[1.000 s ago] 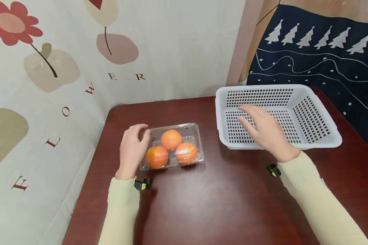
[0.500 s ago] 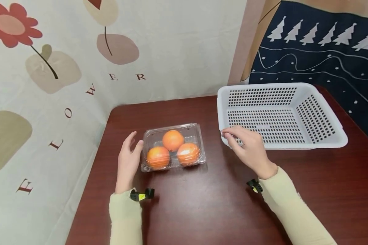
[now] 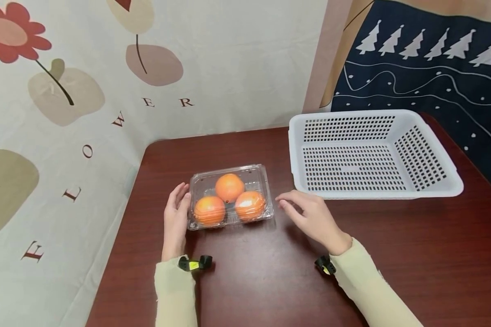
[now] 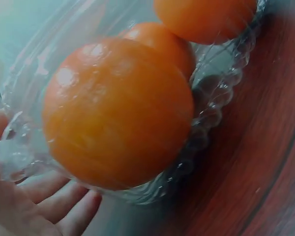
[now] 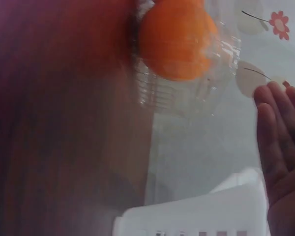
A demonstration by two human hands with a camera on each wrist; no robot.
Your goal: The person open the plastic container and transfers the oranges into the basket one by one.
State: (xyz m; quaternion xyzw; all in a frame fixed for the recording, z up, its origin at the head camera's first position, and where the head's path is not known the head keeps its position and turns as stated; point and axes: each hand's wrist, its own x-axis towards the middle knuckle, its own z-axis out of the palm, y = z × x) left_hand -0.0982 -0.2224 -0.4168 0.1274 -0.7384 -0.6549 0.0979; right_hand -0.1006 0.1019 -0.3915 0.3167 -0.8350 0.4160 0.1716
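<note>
Where fingers [image 3: 293, 196] flank oranges [image 3: 229, 187], backdrop lettering [image 3: 118, 120], "FLOWER"

A shiny red-brown table [image 3: 245, 286] is seen. Behind it, a pale cloth [image 3: 245, 68] is placed, on which a red flower [image 3: 10, 32] and dark red letters [image 3: 186, 102] are printed; a pink band [image 3: 327, 54] is shown along its right side. Farther right, a navy panel [image 3: 474, 84] is decorated with a row of white trees [image 3: 412, 45].

In the head view, a dark reddish-brown, wood-grained table [image 3: 262, 281] is shown, on which a clear rectangular plastic box [image 3: 254, 180] (centre) and a white perforated plastic basket [image 3: 353, 168] (upper right) are placed.
</note>
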